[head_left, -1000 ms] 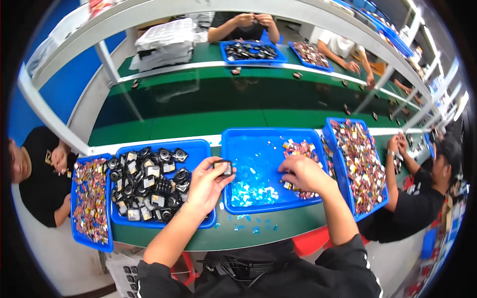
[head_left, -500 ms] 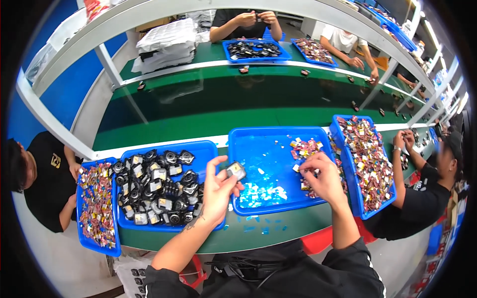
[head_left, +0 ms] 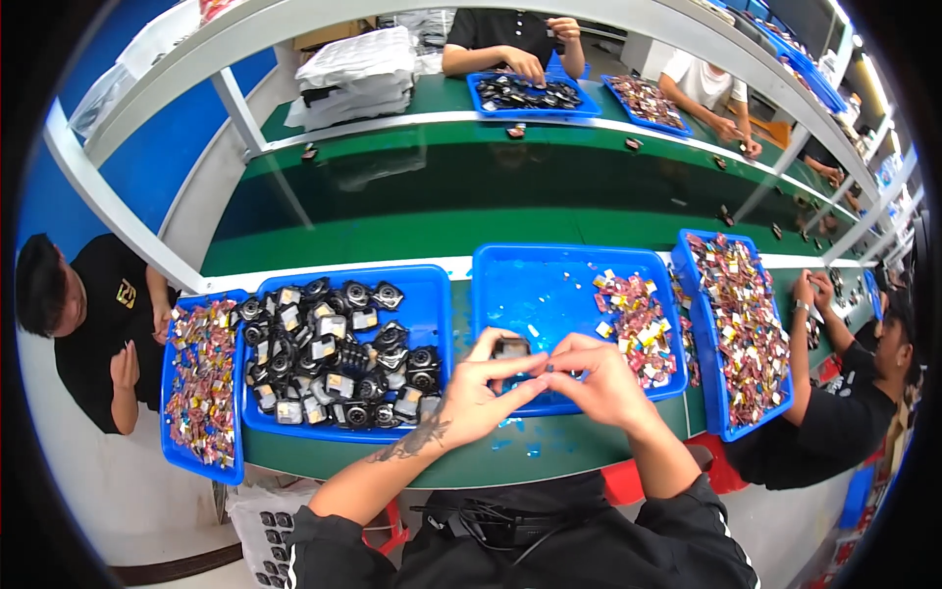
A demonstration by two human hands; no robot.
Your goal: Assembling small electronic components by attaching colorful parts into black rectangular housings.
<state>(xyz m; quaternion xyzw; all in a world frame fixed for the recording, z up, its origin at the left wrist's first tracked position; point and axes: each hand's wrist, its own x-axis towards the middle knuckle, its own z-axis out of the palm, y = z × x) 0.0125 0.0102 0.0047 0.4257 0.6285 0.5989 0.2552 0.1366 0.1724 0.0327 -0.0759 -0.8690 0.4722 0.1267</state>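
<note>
The left hand point(head_left: 481, 390) was curled with thumb and fingers closed about a dark square case point(head_left: 510, 348), held over the near left part of the middle blue tray point(head_left: 530, 280). The right hand point(head_left: 595, 381), above that tray's near edge, met the left at the fingertips, its thumb and forefinger drawn together in a pinch. A small dark bit point(head_left: 549, 369) showed there; whether the right hand gripped it could not be told. Inside the middle tray, toward its right side, lay a loose heap of small pinkish parts point(head_left: 628, 302). Blue scraps point(head_left: 520, 439) were scattered on the green table point(head_left: 378, 461) on the near side of the tray. Just left of the tray stood another blue tray point(head_left: 432, 294) with many black housings point(head_left: 329, 358), and farther left a narrow one point(head_left: 203, 469) filled with small parts. Right of the middle tray was a long, tilted tray point(head_left: 734, 339), heaped with similar parts. Beyond the middle tray ran a shiny green surface point(head_left: 412, 233), and across it a co-worker point(head_left: 510, 39) reached into a tray of black parts point(head_left: 530, 95).
</note>
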